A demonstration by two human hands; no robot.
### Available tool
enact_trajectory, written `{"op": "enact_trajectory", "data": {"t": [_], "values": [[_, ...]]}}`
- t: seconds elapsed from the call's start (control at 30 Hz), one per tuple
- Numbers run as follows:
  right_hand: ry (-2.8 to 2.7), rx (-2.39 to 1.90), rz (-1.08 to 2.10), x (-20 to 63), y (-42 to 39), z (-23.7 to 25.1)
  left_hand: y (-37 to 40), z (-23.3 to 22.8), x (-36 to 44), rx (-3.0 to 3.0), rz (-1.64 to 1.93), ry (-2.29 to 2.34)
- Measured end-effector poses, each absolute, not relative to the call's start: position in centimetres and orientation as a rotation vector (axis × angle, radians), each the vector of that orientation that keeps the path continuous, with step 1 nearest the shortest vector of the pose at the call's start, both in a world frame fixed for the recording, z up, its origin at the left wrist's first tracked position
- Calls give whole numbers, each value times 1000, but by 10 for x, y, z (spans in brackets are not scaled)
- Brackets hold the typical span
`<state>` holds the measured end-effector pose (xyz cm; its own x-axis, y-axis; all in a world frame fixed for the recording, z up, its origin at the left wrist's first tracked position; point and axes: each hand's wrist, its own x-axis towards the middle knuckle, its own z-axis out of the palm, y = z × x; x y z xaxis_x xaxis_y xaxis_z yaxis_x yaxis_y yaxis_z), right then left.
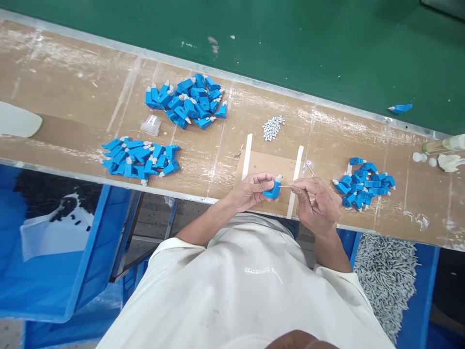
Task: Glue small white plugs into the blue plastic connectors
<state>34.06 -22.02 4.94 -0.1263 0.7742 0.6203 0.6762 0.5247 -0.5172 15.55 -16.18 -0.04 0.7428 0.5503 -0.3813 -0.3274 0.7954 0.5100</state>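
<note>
I have my left hand (pixel 250 190) pinching a blue connector (pixel 272 190) just over the tabletop's (pixel 72 97) near edge, while my right hand (pixel 315 201) grips a thin pin (pixel 286 186) whose tip meets the connector. Two white strips (pixel 247 156) frame the bare patch ahead. Blue piles (pixel 363 183) sit close right; others (pixel 140 157) are well apart left
</note>
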Motion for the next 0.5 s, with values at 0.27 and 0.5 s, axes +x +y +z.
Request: {"op": "enact_trajectory", "data": {"t": [0.27, 0.5], "values": [[-1740, -1325, 322, 347, -224, 39, -149, -6, 130, 413, 637, 596], [-1939, -1455, 424, 351, -216, 13, -143, -14, 120, 375, 689, 669]]}}
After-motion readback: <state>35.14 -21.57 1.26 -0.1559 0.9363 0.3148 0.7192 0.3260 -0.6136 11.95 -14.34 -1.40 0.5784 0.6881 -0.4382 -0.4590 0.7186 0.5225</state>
